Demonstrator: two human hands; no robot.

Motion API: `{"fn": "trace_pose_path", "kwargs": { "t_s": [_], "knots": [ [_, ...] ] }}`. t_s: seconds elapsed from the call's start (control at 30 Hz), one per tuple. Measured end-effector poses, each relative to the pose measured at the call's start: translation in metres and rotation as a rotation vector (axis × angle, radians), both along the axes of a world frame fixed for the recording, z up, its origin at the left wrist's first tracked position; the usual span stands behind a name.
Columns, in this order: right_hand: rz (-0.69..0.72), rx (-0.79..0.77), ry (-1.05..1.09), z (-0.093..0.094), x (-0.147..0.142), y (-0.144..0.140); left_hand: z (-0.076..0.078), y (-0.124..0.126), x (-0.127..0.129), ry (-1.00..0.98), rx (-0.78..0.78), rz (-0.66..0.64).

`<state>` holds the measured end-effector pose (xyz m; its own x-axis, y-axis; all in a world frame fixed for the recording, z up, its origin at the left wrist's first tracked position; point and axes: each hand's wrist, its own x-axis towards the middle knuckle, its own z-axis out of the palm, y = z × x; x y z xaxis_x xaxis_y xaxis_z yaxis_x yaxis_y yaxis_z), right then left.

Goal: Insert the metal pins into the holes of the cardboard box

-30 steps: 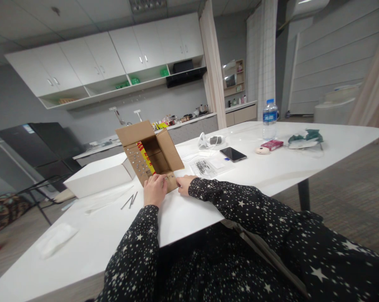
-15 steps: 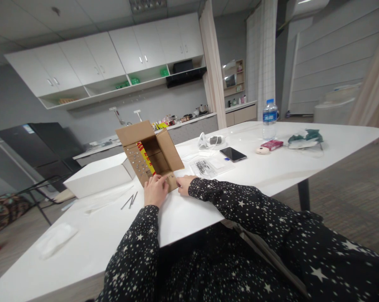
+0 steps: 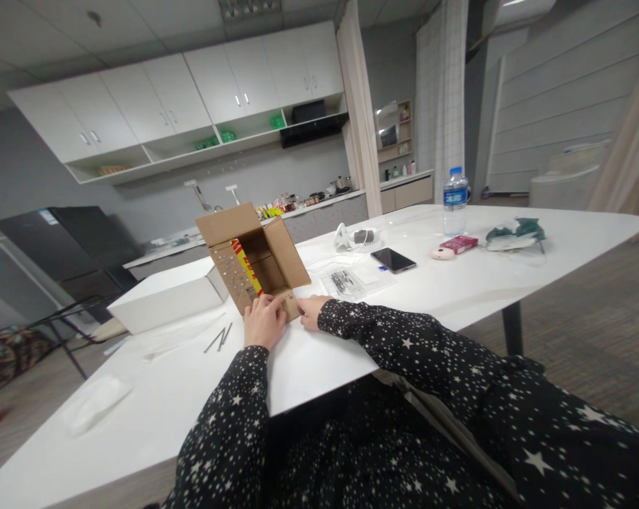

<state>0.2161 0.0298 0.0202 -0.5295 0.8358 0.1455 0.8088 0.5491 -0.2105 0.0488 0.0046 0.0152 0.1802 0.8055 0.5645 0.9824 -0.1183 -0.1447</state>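
Note:
A brown cardboard box [image 3: 269,265] stands tilted on the white table, its flaps raised and its opening turned toward me. Yellow-and-red tape runs down its left side, beside several small shiny dots. My left hand [image 3: 265,322] grips the near left edge, with bent fingers over the cardboard and the index finger reaching toward the near flap. At the near right corner, the closed fingers of my right hand [image 3: 311,311] hold the edge of that flap. Their fingertips are partly hidden. Two thin dark rods [image 3: 222,337] lie left of my left hand.
Left of the cardboard box sits a white box [image 3: 165,295]. Crumpled white plastic [image 3: 97,404] lies near the left edge. To the right are clear packets [image 3: 346,283], a phone [image 3: 394,259], a pink-red pack [image 3: 460,244], a water bottle [image 3: 455,201] and green cloth [image 3: 515,233].
My left hand has shifted very slightly to the right along the box edge. Otherwise the box and my right hand look unchanged.

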Motion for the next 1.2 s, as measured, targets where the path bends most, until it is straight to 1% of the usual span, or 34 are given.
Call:
{"fn": "trace_pose_path", "kwargs": {
  "t_s": [0.43, 0.63, 0.9, 1.2],
  "knots": [
    [-0.003, -0.015, 0.011, 0.003, 0.002, -0.003, 0.0, 0.001, -0.004, -0.084, 0.018, 0.015],
    [0.002, -0.016, 0.014, 0.002, 0.001, -0.002, 0.002, -0.001, -0.005, -0.107, 0.022, 0.052],
    [0.028, -0.014, 0.0, 0.01, 0.007, -0.011, 0.003, -0.001, -0.008, -0.134, 0.029, 0.083],
    [0.028, -0.034, -0.01, 0.014, 0.008, -0.014, 0.006, -0.004, -0.008, -0.164, 0.033, 0.126]
  ]
}}
